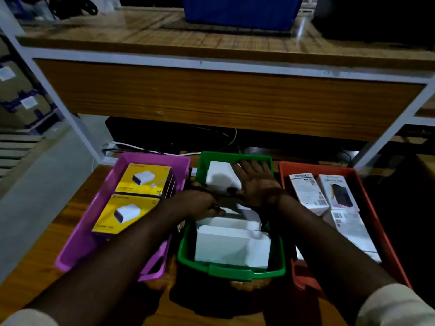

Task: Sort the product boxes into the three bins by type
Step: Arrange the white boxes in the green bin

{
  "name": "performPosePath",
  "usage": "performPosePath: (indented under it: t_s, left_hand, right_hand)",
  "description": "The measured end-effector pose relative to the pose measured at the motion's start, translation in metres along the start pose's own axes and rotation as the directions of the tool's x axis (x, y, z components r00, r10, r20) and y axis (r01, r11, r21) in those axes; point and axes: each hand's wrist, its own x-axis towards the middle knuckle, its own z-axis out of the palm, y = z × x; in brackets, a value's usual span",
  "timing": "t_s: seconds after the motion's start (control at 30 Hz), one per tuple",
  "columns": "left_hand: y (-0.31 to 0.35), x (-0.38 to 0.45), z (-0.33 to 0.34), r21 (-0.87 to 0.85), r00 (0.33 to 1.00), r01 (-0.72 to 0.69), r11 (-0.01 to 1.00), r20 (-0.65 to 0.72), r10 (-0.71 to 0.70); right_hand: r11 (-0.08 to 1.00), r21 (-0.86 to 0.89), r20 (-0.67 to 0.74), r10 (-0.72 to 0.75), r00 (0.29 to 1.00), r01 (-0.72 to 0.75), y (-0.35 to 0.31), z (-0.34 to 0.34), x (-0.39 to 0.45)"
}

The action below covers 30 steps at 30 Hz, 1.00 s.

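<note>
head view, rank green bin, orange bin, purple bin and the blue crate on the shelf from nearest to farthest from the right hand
1. green bin: middle, right hand is spread open over it.
2. orange bin: just right of the hand.
3. purple bin: left, past the green bin.
4. blue crate: far back on the shelf.

Three bins side by side on table (35, 262): left bin (77, 234), middle bin (235, 272), right bin (374, 222). Charger boxes (124, 215) in left bin, one behind other. Plain boxes (231, 247) in middle bin. Labelled boxes (327, 194) in right bin. Both hands over middle bin: left hand (200, 204), right hand (255, 182). Shelf unit (226, 100) behind bins; crate (240, 11) on top
</note>
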Motion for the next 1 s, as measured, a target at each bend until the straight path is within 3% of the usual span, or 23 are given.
performPosePath:
  t_s: [0.2, 0.37, 0.47, 0.57, 0.67, 0.77, 0.87, 0.93, 1.0]
  left_hand:
    - [0.013, 0.014, -0.011, 0.022, 0.933, 0.123, 0.992, 0.337, -0.123]
    - [0.009, 0.030, -0.018, -0.007, 0.870, 0.145, 0.989, 0.478, -0.124]
    - [0.003, 0.032, -0.007, -0.175, 0.916, 0.115, 0.978, 0.400, -0.036]
    - [-0.003, 0.031, -0.002, -0.314, 0.965, 0.121, 0.942, 0.259, -0.037]
    - [-0.004, 0.023, -0.007, -0.333, 0.991, 0.069, 0.940, 0.134, -0.026]
    - [-0.003, 0.014, -0.022, -0.407, 1.000, -0.028, 0.913, 0.000, 0.030]
    - [-0.003, 0.007, -0.032, -0.630, 0.999, -0.007, 0.777, -0.034, -0.019]
    - [-0.003, -0.001, -0.031, -0.826, 0.989, 0.011, 0.563, -0.073, -0.126]
    - [-0.005, -0.006, -0.026, -0.940, 0.973, 0.005, 0.340, -0.073, -0.217]
  right_hand:
    - [1.000, -0.002, -0.032, -0.013, 0.999, 0.013, 0.001, 0.003, 0.004]
    - [0.978, 0.208, -0.201, 0.064, 0.977, -0.021, 0.001, -0.016, -0.011]
    - [0.849, 0.528, -0.304, 0.184, 0.935, 0.004, -0.002, -0.031, -0.039]
    - [0.688, 0.726, -0.242, 0.248, 0.938, 0.006, 0.000, -0.044, -0.073]
    - [0.739, 0.673, -0.034, 0.075, 0.997, -0.032, 0.005, -0.050, -0.092]
    - [0.750, 0.662, 0.023, -0.022, 0.999, 0.002, 0.006, -0.052, -0.095]
    - [0.511, 0.854, 0.034, 0.141, 0.989, -0.102, 0.007, -0.056, -0.095]
    - [0.408, 0.901, 0.048, 0.239, 0.970, -0.146, 0.006, -0.060, -0.096]
    - [0.373, 0.914, 0.031, 0.335, 0.942, -0.163, 0.003, -0.062, -0.096]
